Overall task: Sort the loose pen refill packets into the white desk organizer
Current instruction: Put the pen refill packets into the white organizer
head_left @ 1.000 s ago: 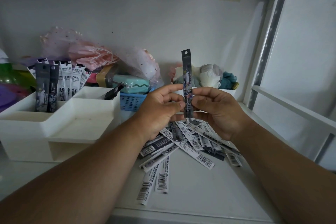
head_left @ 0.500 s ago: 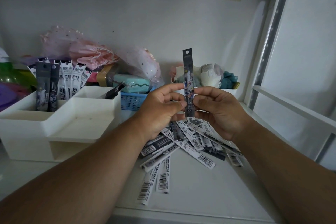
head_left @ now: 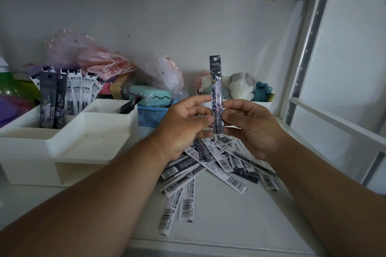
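Both hands raised, left hand (head_left: 183, 125), right hand (head_left: 250, 127) pinching.

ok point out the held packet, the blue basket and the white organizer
held packet (head_left: 215, 73), head view, dark upper part above the fingers
blue basket (head_left: 149, 116), head view, mesh front wall
white organizer (head_left: 29, 159), head view, bare front wall

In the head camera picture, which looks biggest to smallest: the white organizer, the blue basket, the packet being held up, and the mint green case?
1. white organizer, by far the largest.
2. blue basket, though partly hidden by the left hand.
3 and 4. mint green case and held packet: too close to rank; the packet is nearer the camera.
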